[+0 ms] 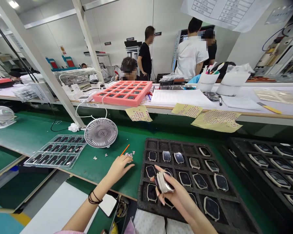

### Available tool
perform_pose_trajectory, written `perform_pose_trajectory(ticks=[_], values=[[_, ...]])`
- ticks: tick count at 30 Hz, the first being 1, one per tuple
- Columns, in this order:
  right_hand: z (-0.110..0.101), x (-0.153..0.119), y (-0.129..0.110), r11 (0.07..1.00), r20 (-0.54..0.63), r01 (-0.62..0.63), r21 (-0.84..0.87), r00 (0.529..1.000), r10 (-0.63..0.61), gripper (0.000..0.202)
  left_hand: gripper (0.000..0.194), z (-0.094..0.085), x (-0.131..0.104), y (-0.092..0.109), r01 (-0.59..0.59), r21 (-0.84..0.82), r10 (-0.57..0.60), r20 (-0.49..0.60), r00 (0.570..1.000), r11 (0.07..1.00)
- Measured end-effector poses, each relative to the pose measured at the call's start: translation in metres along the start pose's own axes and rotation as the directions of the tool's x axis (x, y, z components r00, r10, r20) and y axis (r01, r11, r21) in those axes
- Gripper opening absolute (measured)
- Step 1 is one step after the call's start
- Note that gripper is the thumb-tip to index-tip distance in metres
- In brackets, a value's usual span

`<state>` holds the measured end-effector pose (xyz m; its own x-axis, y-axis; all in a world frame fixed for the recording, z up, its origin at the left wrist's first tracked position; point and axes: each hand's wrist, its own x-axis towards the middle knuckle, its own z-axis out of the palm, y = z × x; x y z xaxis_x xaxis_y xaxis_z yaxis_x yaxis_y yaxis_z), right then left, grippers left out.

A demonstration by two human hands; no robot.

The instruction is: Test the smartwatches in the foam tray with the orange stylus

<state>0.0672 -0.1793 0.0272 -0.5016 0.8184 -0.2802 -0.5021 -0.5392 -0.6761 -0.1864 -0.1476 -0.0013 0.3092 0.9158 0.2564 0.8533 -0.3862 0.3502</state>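
Observation:
My left hand (119, 167) lies low over the green bench top (134, 133), thumb apart and fingers stretched toward small white pieces (130, 155) and a thin orange stick (125, 149). Whether its fingertips touch the pieces I cannot tell. In my right hand (177, 188) is a small stack of smartwatch cases (164, 182), gripped between thumb and fingers. That hand is above a black foam tray (185, 148), whose compartments hold several smartwatch cases with dark screens, such as one watch case (221, 182) on the right. My hand hides part of the tray's middle.
A small round fan (101, 132) stands behind my left hand. Further left lies a clear plastic tray (58, 151) of black parts. Another black tray (263, 162) of watches is at right. A pink tray (139, 100) sits on the raised shelf; people are beyond it.

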Motion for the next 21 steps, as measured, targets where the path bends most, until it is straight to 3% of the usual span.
perform_pose_trajectory(ticks=[4, 7, 9, 12, 14, 17, 21], values=[[-0.003, 0.0, -0.012, 0.997, -0.003, -0.034, 0.07, 0.999, 0.034, 0.055, 0.02, 0.02, -0.007, -0.031, -0.021, 0.361, 0.037, -0.039, 0.999, 0.932], [-0.004, 0.002, -0.013, 0.991, 0.029, -0.076, 0.108, 0.997, 0.073, 0.051, 0.023, 0.029, -0.01, -0.037, -0.061, 0.439, 0.081, -0.027, 0.996, 0.896], [-0.004, 0.002, -0.012, 0.988, 0.044, -0.094, 0.119, 0.995, 0.089, 0.049, 0.024, 0.026, -0.009, -0.033, -0.089, 0.433, 0.109, -0.02, 0.994, 0.897], [-0.003, 0.003, -0.01, 0.987, 0.055, -0.105, 0.124, 0.994, 0.099, 0.048, 0.025, 0.008, -0.006, -0.013, -0.146, 0.304, 0.177, -0.074, 0.981, 0.941], [-0.002, 0.005, -0.009, 0.984, 0.069, -0.126, 0.129, 0.991, 0.117, 0.047, 0.025, -0.008, -0.005, 0.009, -0.264, 0.134, 0.279, -0.112, 0.954, 0.955], [0.0, 0.006, -0.007, 0.976, 0.102, -0.165, 0.139, 0.983, 0.152, 0.047, 0.02, -0.028, -0.003, 0.047, -0.473, -0.114, 0.461, -0.119, 0.879, 0.873], [0.003, 0.006, -0.004, 0.971, 0.14, -0.201, 0.127, 0.973, 0.183, 0.048, 0.019, -0.038, 0.003, 0.077, -0.576, -0.249, 0.55, -0.17, 0.817, 0.779]])
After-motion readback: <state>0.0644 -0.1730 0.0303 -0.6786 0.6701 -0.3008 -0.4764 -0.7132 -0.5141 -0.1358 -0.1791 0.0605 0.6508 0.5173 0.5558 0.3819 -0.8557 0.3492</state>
